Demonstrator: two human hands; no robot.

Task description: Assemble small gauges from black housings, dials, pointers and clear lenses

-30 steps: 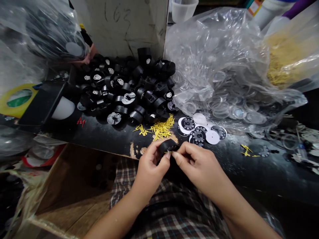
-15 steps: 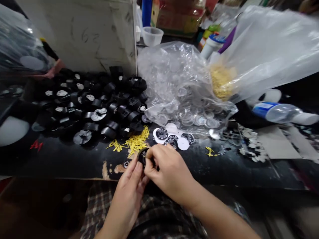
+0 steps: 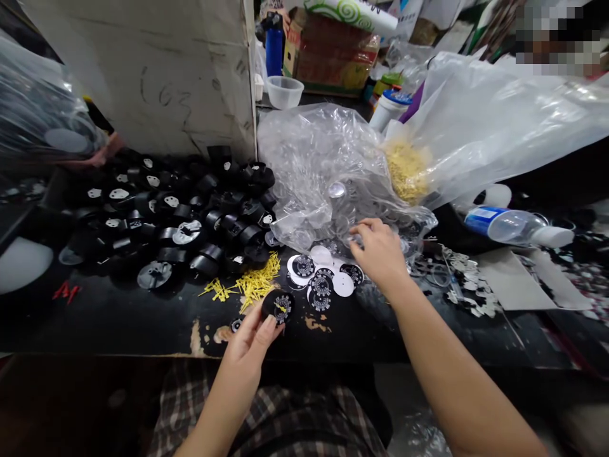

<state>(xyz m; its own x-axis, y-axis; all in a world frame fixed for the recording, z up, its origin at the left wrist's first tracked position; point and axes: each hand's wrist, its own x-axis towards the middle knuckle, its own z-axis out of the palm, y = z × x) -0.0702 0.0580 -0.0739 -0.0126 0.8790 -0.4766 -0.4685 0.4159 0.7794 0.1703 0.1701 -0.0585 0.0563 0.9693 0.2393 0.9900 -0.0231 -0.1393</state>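
Between the thumb and fingers of my left hand (image 3: 254, 339) is a round black gauge (image 3: 278, 307), its dial facing up with a yellow pointer on it. My right hand (image 3: 380, 254) reaches to the front of a clear plastic bag (image 3: 309, 165) of transparent round lenses (image 3: 340, 222); its fingers are spread and curved over them. Whether a fingertip touches a lens I cannot tell. Black and white dial discs (image 3: 321, 282) lie in a loose pile between my hands. Yellow pointers (image 3: 257, 279) are heaped just beyond the gauge.
Many black round housings (image 3: 204, 216) crowd the left of the bench. Red pointers (image 3: 66, 291) lie at far left. To the right are a bag with yellow pieces (image 3: 406, 171), a plastic bottle (image 3: 514, 225), small metal parts (image 3: 469, 279) and a cardboard tray (image 3: 504, 279).
My right hand has left the gauge and moved right and away to the lens bag. The left hand keeps the gauge, whose dial and yellow pointer now show. The camera view has tilted up slightly.
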